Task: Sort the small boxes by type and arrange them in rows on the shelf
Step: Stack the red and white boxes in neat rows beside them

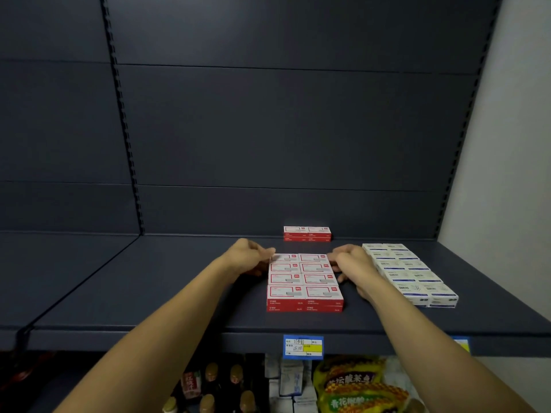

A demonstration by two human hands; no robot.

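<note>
Dark metal shelving, slotted uprights, bare back panel; pale wall at far right.

Shelf (pixel 149 293): dark grey, flat, front edge carrying a blue price tag (pixel 303 347).

Red box block (pixel 304 281): red-and-white small boxes, two columns, four rows, apparently two layers high. Long axis running away from the viewer toward the back panel. Held between both hands.

Left hand (pixel 249 257): against the block's far left corner, fingers curled onto the edge of the rearmost left box. Whether pinching or merely pressing: cannot tell.

Right hand (pixel 351 263): against the block's right flank, near the far end, fingers loosely bent along the side. Nothing visibly enclosed; true closure hidden by the back of the hand.

Rear red boxes (pixel 307 233): same type, a short pair stacked at the back panel, directly beyond both hands, a gap of bare shelf between.

White box block (pixel 411 274): other type, two columns, just outboard of the right hand, angled slightly.

Lower shelf: bottles (pixel 213 380), yellow snack bags (pixel 357 383), white cartons (pixel 290 380).

Judgement: squaring or sliding the red block. Deciding relation: rear pair straight ahead along the block's long axis, both hands about equally near, so a two-handed push rearward likely to close the gap. Risk: upper layer shearing off.
</note>
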